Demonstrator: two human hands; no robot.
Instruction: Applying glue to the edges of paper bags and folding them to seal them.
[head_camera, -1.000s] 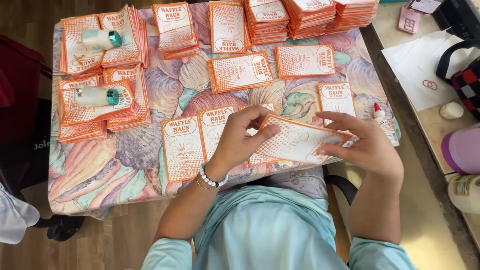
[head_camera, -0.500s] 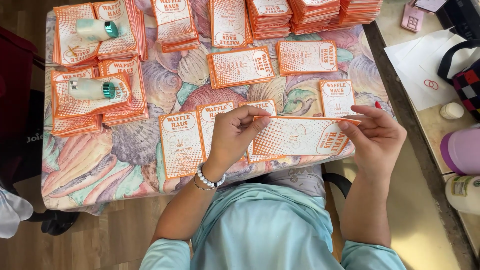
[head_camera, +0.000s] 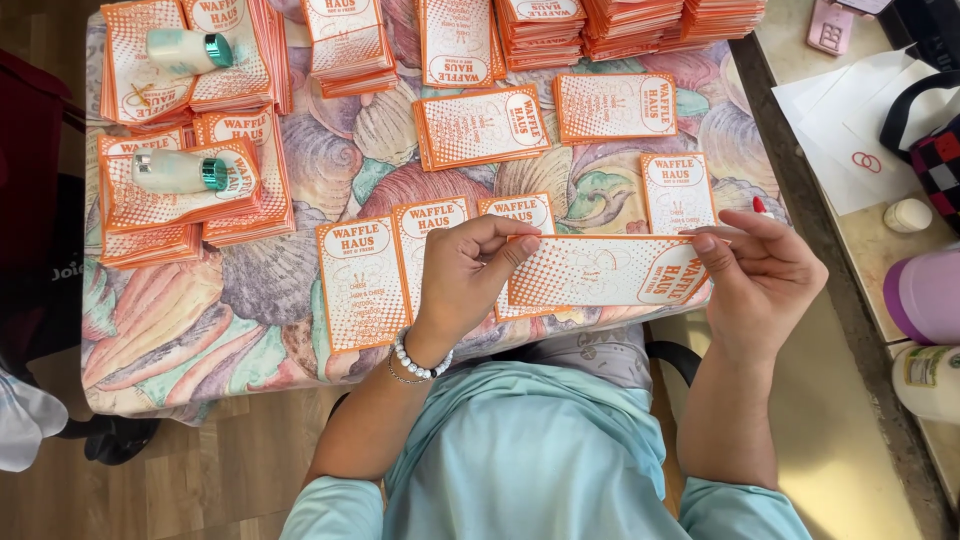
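- Since 1 s ago: orange-and-white paper sleeve (head_camera: 605, 272) went from tilted to level; both hands pulled apart a bit, so it's stretched flat btwn them, long axis 9-to-3 o'clock.
- Sleeve sits just above near table edge, in front of the chest, partly over the flat menu cards (head_camera: 362, 282) lying on the shell-print tablecloth (head_camera: 250, 300).
- Left hand (head_camera: 462, 285): at sleeve's 9 o'clock end, thumb and index tip pinching the edge, other fingers curled loosely behind; bead bracelet (head_camera: 420, 360) on wrist; forearm comes up from 6 o'clock, wrist bent inward.
- Right hand (head_camera: 765, 275): at 3 o'clock end, fingers grasping the sleeve's short edge, index laid along top; palm faces 9 o'clock, wrist nearly straight.
- Handling, my guess: thin paper, very light, floppy, creases/tears easily; not slippery. Best held at both short ends w/ light fingertip pinch, as now; mid-grip would likely buckle it.
- Around: stacks of same orange sleeves (head_camera: 180, 190) at 10 o'clock, two pale bottles w/ teal caps (head_camera: 180, 172) resting on them; more stacks (head_camera: 620, 20) along 12 o'clock edge.
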